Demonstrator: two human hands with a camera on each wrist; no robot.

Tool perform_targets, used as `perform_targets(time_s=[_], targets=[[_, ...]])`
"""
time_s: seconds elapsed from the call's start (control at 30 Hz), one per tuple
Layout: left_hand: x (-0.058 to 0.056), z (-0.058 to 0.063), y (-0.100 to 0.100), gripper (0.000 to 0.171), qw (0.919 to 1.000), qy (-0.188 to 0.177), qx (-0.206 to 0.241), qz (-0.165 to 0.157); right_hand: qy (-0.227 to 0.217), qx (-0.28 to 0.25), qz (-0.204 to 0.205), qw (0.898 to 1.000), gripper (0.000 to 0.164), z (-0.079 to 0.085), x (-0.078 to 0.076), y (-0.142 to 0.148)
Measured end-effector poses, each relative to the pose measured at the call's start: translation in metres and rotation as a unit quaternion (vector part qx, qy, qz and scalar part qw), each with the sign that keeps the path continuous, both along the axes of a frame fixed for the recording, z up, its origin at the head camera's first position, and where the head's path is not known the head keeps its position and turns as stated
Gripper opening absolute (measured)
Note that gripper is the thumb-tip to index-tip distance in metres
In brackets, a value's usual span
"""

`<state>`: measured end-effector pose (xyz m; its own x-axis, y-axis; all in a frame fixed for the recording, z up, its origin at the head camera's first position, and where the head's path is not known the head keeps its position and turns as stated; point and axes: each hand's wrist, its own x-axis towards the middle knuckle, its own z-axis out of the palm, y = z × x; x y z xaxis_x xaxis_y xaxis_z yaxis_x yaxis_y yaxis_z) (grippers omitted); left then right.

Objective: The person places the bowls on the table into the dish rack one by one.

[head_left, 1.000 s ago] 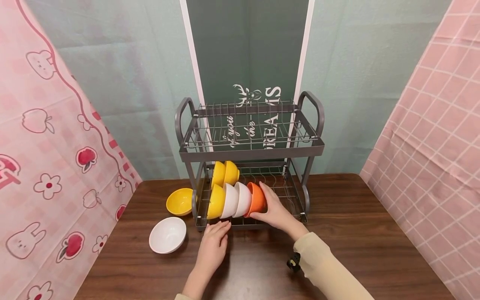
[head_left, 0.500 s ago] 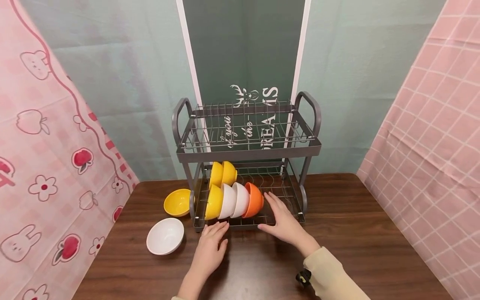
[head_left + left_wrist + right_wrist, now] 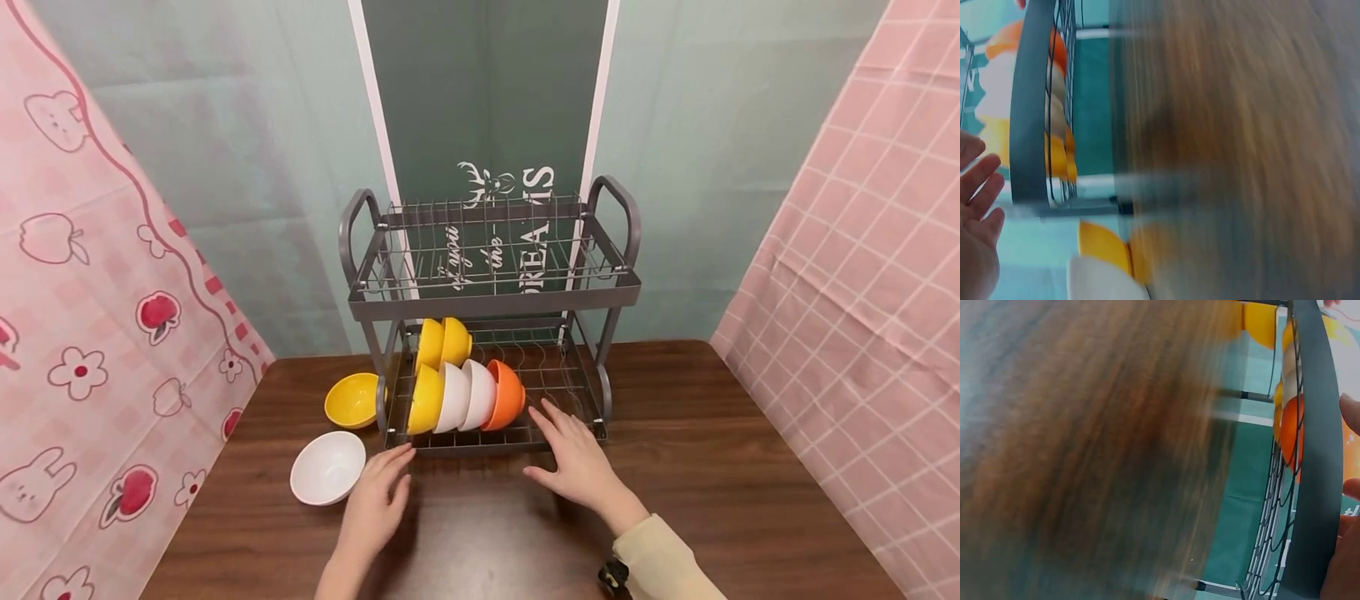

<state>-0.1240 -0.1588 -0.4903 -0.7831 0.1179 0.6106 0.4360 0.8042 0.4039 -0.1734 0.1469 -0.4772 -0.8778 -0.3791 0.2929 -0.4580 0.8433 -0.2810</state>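
Observation:
In the head view, the front row of the rack's lower tier holds a yellow bowl [image 3: 425, 402], two white bowls [image 3: 453, 398] and an orange bowl [image 3: 507, 397], all tilted on their sides. Two more yellow bowls [image 3: 454, 340] lean behind them. My right hand [image 3: 581, 462], fingers spread and holding nothing, is just right of the orange bowl at the rack's front edge. The left hand [image 3: 372, 507], fingers extended, sits by the rack's front left corner, beside a white bowl [image 3: 327, 468] on the table. Another yellow bowl [image 3: 352, 401] rests behind that white one.
The two-tier dark metal dish rack [image 3: 495, 304] stands on the brown wooden table [image 3: 705, 467]; its upper tier has wire dividers. Patterned pink cloths hang at left and right, with a green cloth [image 3: 487, 83] behind the rack.
My right hand has let go of the orange bowl and drawn back toward the right and front. The left hand has shifted left toward the white bowl on the table.

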Motion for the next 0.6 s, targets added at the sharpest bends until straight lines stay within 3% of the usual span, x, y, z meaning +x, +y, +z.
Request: perform_targets(time_s=[0.07,0.17,0.27,0.33,0.47,0.6], targets=[[0.001,-0.002,-0.011,0.036,0.9994,-0.003,0.007,0.033,0.014,0.020,0.001,1.000,0.083,-0.003,0.001,0.001],[0.003,-0.005,-0.025,0.038,0.9954,-0.036,-0.002,0.089,0.040,0.047,0.005,0.998,0.080,-0.008,0.004,0.002],[0.006,-0.006,-0.038,0.043,0.9849,-0.099,-0.030,0.138,0.061,0.064,0.007,0.996,0.076,-0.014,0.005,0.004],[0.008,-0.006,-0.044,0.046,0.9738,-0.149,-0.053,0.164,0.068,0.066,0.007,0.995,0.073,-0.017,0.005,0.004],[0.010,-0.006,-0.051,0.048,0.9506,-0.230,-0.086,0.190,0.070,0.061,0.006,0.996,0.068,-0.018,0.003,0.004],[0.011,-0.007,-0.052,0.042,0.9421,-0.252,-0.101,0.196,0.075,0.063,0.007,0.995,0.065,-0.017,0.001,0.002]])
